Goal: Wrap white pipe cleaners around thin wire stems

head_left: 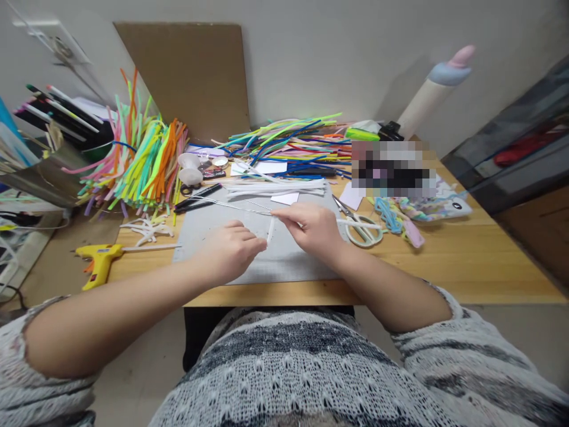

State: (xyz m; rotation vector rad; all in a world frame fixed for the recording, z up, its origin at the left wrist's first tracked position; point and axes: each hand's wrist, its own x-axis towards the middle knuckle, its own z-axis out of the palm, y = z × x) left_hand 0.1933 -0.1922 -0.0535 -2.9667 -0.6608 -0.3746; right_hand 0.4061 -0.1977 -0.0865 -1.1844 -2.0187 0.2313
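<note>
Over the grey cutting mat [195, 228], my left hand [235, 249] is closed, with thumb and forefinger pinching the lower end of a white pipe cleaner [271, 230]. My right hand [313, 231] is closed too, gripping the upper part of that pipe cleaner. Thin metal wires [226, 204] run out leftward from the right fingertips. A white length [367, 225] shows past the right side of that hand, lying across the scissors [364, 235]; whether it joins the held piece is hidden. Behind the hands lies a bundle of white pipe cleaners [280, 188].
A yellow glue gun [100, 261] lies at left near cut white pieces [149, 230]. Bunched coloured pipe cleaners [146, 160] stand behind, with more heaped [288, 139] at the back. Black pens [198, 198] lie on the mat. Twisted coloured pieces [400, 216] sit at right.
</note>
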